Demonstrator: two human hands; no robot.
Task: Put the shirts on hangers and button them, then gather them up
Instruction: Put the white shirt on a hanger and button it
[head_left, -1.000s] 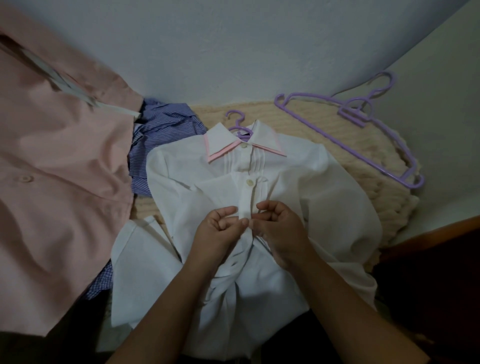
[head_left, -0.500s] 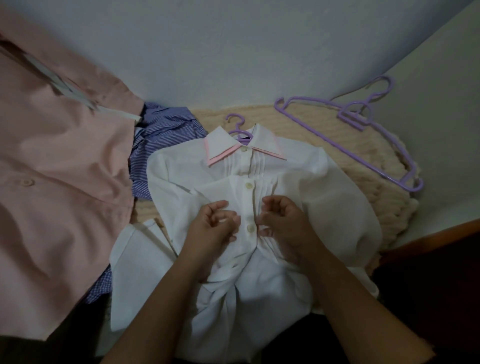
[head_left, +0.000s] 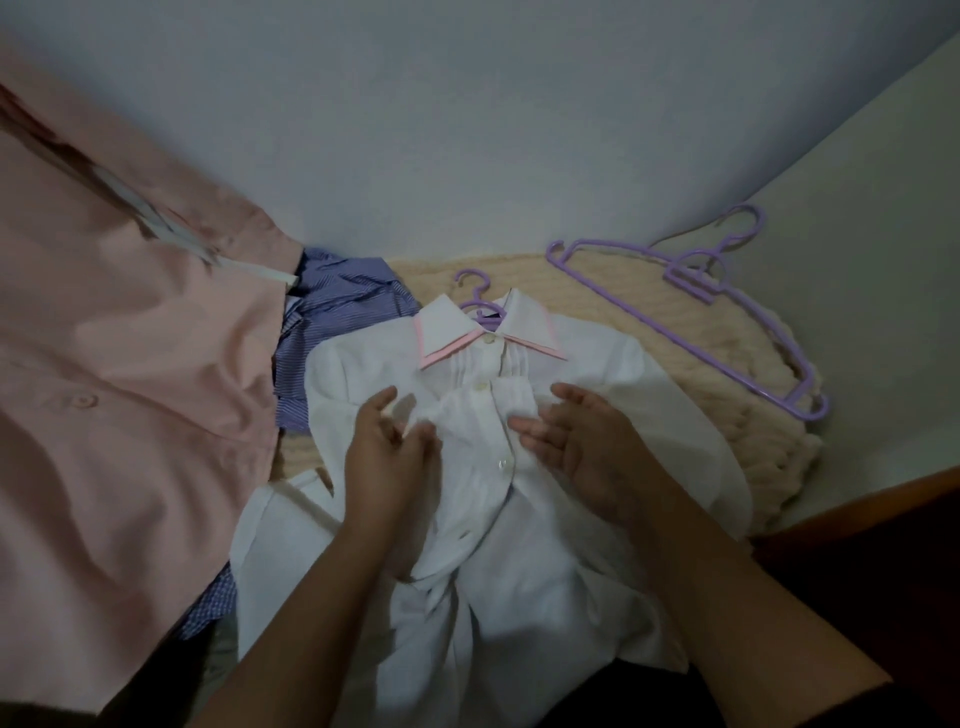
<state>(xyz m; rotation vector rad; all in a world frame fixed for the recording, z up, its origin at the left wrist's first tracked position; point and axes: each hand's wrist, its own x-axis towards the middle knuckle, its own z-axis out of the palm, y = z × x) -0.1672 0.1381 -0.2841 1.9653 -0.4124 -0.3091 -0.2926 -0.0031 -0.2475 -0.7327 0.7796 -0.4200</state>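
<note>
Pale wall fills the far side, and below it a cream knitted blanket (head_left: 727, 415) covers the surface where the work goes on. Spread on it lies the white shirt (head_left: 524, 519) with its pink-edged collar, a purple hanger (head_left: 480, 304) hooked out of the neck. A second ago both hands were pinched together on the placket; half a second ago they had parted, leaving a button closed between them. Now they are spread wider — the left hand (head_left: 384, 457) just left of the placket with its fingers loosely out, the right hand (head_left: 576, 441) just right of it with straight fingers, neither holding anything. Three buttons show closed down the front: one at the collar, one below it, and the third button (head_left: 502, 464) between the hands. Judging from that, this button is done and the lower ones come next.

Below the hands the shirt front is bunched and twisted — it will likely need smoothing before the next buttonhole can be found. At left a pink shirt (head_left: 104, 415) lies spread, overlapping a blue striped shirt (head_left: 337, 312); neither looks handled yet. Two spare hangers (head_left: 717, 322) rest at far right on the blanket, well apart from the hands.
</note>
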